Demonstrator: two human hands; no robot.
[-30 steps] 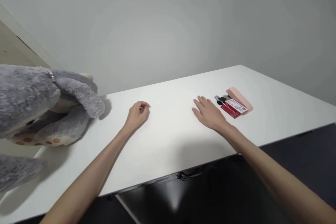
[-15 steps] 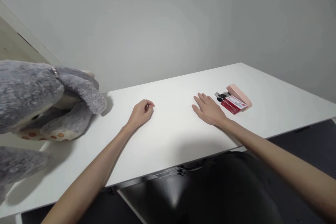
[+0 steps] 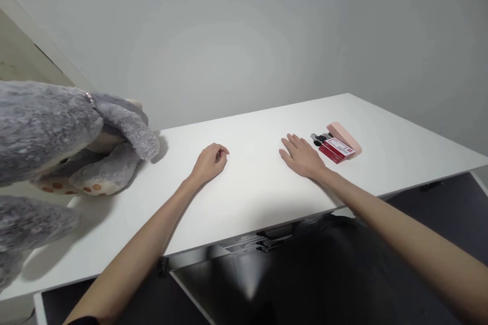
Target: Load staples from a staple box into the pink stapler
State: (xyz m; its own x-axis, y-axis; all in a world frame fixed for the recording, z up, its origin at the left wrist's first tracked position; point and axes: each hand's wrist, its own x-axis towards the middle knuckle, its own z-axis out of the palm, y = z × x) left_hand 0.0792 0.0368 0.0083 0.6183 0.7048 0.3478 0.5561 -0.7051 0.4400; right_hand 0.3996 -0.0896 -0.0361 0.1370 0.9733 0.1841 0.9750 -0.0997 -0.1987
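My left hand [image 3: 211, 162] rests on its side on the white table [image 3: 251, 203]. Its fingers are loosely curled in, and nothing shows in the hollow between thumb and fingers. Palm down, my right hand [image 3: 303, 156] lies flat on the tabletop with its fingers stretched and somewhat spread. Just to the right of that hand is a red and white box [image 3: 337, 150]. It is tilted against a pink case [image 3: 344, 135], and small black and silver items [image 3: 319, 139] lie beside both. Neither hand touches these things.
Large grey plush toys [image 3: 46, 127] take up the table's left end, with a floppy ear or limb [image 3: 139, 137] hanging over it. A plain grey wall [image 3: 229, 35] rises behind the table. Dark panels and metal fittings [image 3: 267, 244] show below the front edge.
The view has shifted slightly, so the plush toys appear a little further right. Both hands keep their poses and places on the table.
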